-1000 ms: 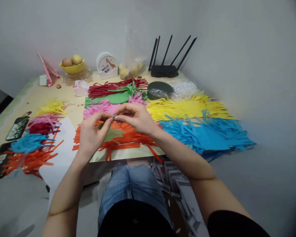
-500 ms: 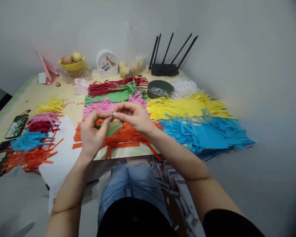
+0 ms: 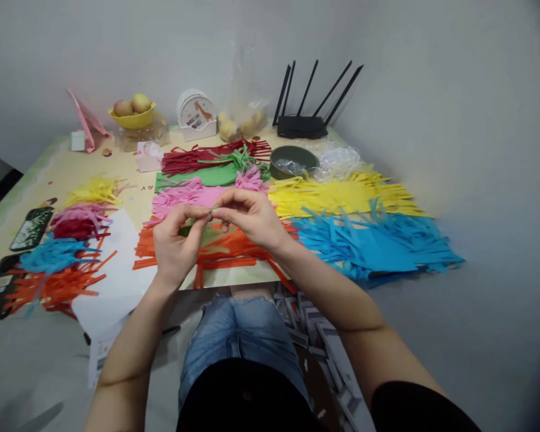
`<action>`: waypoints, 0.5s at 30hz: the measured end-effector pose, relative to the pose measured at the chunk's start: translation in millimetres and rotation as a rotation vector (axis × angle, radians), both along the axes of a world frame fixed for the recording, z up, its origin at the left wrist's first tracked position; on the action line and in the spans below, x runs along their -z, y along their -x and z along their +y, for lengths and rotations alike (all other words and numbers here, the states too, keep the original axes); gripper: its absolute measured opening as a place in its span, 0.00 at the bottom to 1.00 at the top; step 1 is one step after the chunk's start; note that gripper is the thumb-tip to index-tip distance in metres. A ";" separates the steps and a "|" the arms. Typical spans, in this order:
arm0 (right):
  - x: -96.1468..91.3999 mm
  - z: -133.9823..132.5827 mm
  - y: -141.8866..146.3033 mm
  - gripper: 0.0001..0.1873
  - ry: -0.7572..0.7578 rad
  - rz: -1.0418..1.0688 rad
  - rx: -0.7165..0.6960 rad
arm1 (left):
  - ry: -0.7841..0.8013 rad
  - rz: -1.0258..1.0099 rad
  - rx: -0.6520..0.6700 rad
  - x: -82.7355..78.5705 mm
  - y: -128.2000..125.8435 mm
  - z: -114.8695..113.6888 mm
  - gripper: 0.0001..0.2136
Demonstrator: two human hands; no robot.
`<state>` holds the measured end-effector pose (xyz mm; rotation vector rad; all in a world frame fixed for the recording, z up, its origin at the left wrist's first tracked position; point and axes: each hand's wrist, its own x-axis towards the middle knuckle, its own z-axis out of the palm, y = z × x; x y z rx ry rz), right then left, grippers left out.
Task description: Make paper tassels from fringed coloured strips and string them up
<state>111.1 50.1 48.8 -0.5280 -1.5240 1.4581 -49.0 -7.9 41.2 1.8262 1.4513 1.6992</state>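
Note:
My left hand and my right hand meet above the table's front edge, thumbs and forefingers pinching a thin green paper strip between them. Most of the strip is hidden by the fingers. Right under the hands lies orange fringed paper, with a pale green patch showing on it. Behind it are pink fringed paper, green fringed paper and dark red fringed paper. To the right spread yellow fringed paper and blue fringed paper.
Bunched tassels in several colours lie at left beside two phones and a white sheet. Behind stand a dark bowl, clear plastic strings, a black router, a giraffe-print holder and a yellow fruit bowl.
Both hands have shifted slightly right, and their fingertips are closer together on the green strip. The white tip that showed between the fingers is no longer visible.

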 end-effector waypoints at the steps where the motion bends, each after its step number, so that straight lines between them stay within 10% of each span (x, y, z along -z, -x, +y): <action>1: -1.3 -0.6 -0.9 0.23 -0.019 -0.002 0.027 | 0.009 -0.012 0.011 -0.9 -0.7 0.0 0.03; 15: -11.1 7.1 -6.4 0.20 -0.139 -0.166 0.001 | 0.278 -0.414 0.269 0.1 5.6 5.2 0.14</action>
